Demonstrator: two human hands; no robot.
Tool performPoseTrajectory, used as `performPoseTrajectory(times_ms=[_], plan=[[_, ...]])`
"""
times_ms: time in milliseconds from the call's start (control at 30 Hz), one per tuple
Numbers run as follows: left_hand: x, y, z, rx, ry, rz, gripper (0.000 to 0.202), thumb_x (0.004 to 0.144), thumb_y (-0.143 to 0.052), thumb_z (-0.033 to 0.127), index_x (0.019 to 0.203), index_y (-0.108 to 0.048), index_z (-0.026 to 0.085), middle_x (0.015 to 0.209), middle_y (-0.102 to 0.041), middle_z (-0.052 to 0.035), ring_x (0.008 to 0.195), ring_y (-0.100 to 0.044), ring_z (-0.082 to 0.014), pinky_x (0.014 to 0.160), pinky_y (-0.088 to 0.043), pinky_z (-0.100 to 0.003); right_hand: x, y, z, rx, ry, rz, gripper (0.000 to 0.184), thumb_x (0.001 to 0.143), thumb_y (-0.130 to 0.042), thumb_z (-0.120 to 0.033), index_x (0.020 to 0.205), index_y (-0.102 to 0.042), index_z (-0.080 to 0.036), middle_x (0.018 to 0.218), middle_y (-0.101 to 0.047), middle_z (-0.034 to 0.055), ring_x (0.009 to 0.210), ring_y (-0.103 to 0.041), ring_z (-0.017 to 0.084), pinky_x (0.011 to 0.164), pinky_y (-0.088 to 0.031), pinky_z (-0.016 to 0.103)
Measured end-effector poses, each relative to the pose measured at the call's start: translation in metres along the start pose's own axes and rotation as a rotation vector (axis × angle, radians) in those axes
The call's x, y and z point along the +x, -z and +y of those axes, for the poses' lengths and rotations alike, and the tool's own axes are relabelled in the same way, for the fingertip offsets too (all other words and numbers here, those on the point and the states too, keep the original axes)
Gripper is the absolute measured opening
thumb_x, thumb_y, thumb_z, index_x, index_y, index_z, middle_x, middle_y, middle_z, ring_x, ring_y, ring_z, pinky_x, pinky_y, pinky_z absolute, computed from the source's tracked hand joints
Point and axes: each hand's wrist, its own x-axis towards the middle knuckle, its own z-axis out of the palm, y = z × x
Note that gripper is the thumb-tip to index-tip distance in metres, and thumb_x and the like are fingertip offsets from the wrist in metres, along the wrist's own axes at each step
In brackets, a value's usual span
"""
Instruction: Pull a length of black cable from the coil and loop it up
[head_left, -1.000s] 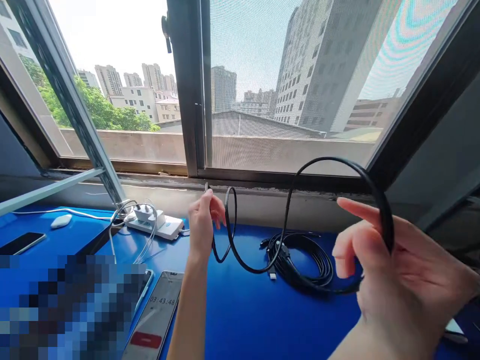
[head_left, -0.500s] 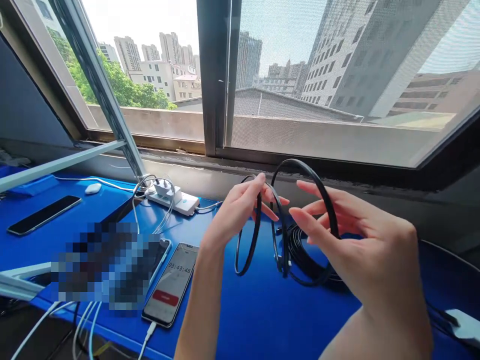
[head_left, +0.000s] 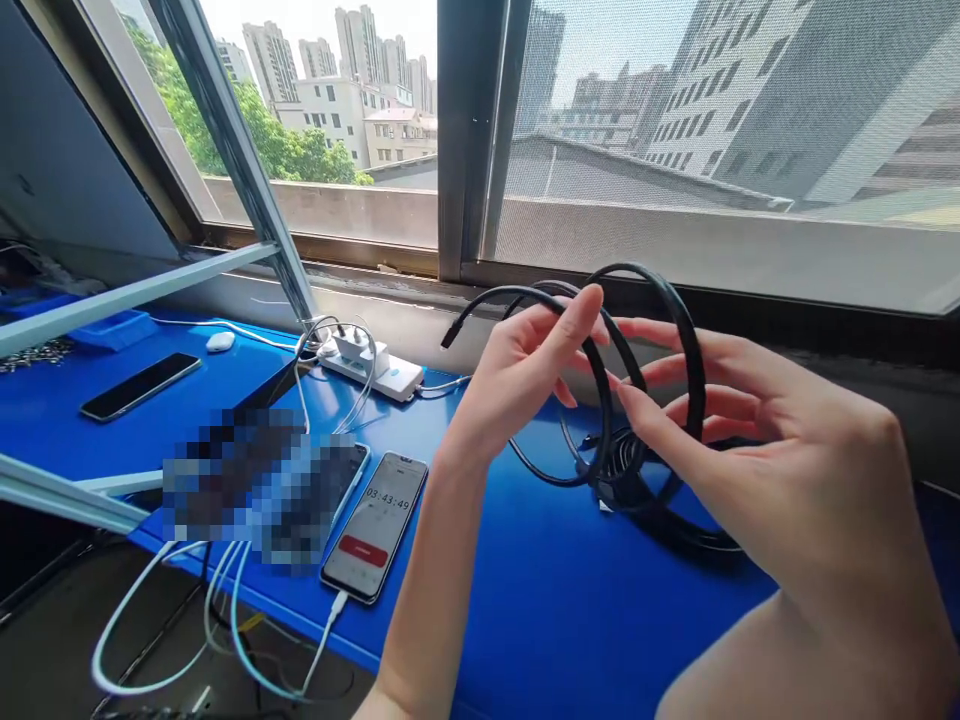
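Head view: I see the left hand [head_left: 536, 365] grasping loops of black cable [head_left: 697, 380], one end poking out to that hand's left. The right hand [head_left: 780, 420] curls loosely around the loops, holding them too. Beneath both hands, a coil [head_left: 679, 528] lies on the blue table [head_left: 540, 600]; a phone [head_left: 375, 530] rests below-left of the left hand.

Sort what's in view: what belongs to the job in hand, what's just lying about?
In the job:
black cable, looped between left hand and right hand
black coil behind the loops, probably

Lying about:
timer phone
dark-screened phone
white power strip
small white object
blue tray
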Motion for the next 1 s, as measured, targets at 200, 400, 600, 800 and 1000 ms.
performPoseTrajectory(times_ms=[200,400,600,800,1000], plan=[[-0.001,0.0,-0.001,0.0,0.028,0.001,0.035,0.089,-0.045,0.043,0.076,-0.06,0.015,0.081,-0.065,-0.0018,0.065,-0.066,-0.0122,0.04,-0.039,-0.014,-0.006,0.0,-0.003,0.036,-0.047,0.012,0.029,0.08,-0.058,-0.031,0.108,-0.065,-0.032,0.093,-0.069,-0.0041,0.063,-0.062,0.013,0.051,-0.055,0.023],[-0.005,0.01,0.003,-0.005,0.062,-0.015,0.019,0.083,-0.055,0.035,0.094,-0.057,0.019,0.084,-0.067,0.0012,0.058,-0.065,-0.0107,0.04,-0.038,-0.015,-0.006,-0.001,-0.001,-0.005,-0.125,0.072,0.04,0.084,-0.055,-0.031,0.124,-0.054,-0.036,0.092,-0.066,-0.0001,0.063,-0.063,0.017,0.061,-0.057,0.033],[-0.007,0.012,0.003,0.02,0.007,-0.025,0.018,0.081,-0.058,0.034,0.092,-0.056,0.019,0.084,-0.067,0.002,0.052,-0.062,-0.0085,0.041,-0.038,-0.017,-0.003,0.003,-0.001,-0.032,-0.133,0.113,0.028,0.089,-0.045,-0.031,0.11,-0.062,-0.036,0.087,-0.064,0.0009,0.053,-0.058,0.015,0.044,-0.047,0.028],[-0.002,0.008,-0.005,0.067,0.014,0.076,0.027,0.082,-0.056,0.044,0.091,-0.057,0.018,0.067,-0.064,0.0036,0.048,-0.06,-0.008,0.042,-0.038,-0.017,-0.005,0.007,-0.001,0.02,-0.144,0.081,0.032,0.088,-0.043,-0.048,0.103,-0.065,-0.032,0.082,-0.063,0.0016,0.056,-0.057,0.015,0.043,-0.039,0.027],[0.002,0.001,-0.008,0.093,0.024,0.127,0.027,0.08,-0.058,0.045,0.081,-0.056,0.018,0.053,-0.056,0.0064,0.041,-0.053,-0.0053,0.042,-0.036,-0.017,-0.001,0.0,0.003,-0.05,0.046,-0.002,0.035,0.075,-0.065,-0.042,0.107,-0.065,-0.026,0.084,-0.066,0.0006,0.047,-0.049,0.009,0.043,-0.046,0.024]])
